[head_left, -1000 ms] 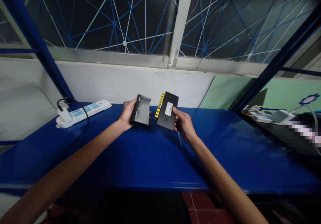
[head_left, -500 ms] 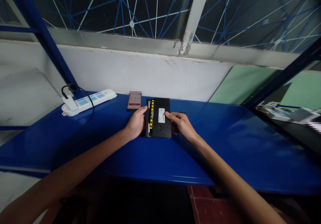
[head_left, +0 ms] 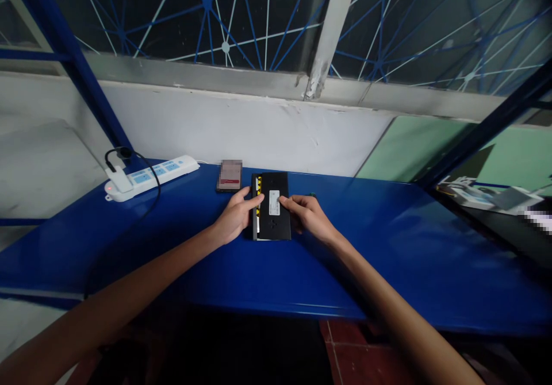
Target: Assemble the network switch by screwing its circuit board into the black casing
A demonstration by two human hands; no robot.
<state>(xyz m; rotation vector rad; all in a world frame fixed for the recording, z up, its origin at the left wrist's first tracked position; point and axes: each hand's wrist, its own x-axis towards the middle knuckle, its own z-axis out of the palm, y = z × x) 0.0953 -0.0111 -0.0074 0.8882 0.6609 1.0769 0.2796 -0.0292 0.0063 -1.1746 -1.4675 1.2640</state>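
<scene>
A flat black router with a white label and a row of yellow ports along its left side is between my hands, above the blue table. My left hand grips its left edge, the index finger lying over the yellow strip and the thumb near the upper left. On the other side, my right hand pinches the right edge, thumb on the black face beside the label. The fingers under the router are hidden. Only a narrow part of the yellow row shows.
A phone with a lit screen lies behind the router. At the left stands a white power strip with a plug and black cable. A small dark item shows behind my right hand. Blue frame posts flank the blue table.
The labelled black face has shifted left over the yellow ports, narrowing the strip that shows. My left index finger has come across onto it. My right hand moved slightly left.
</scene>
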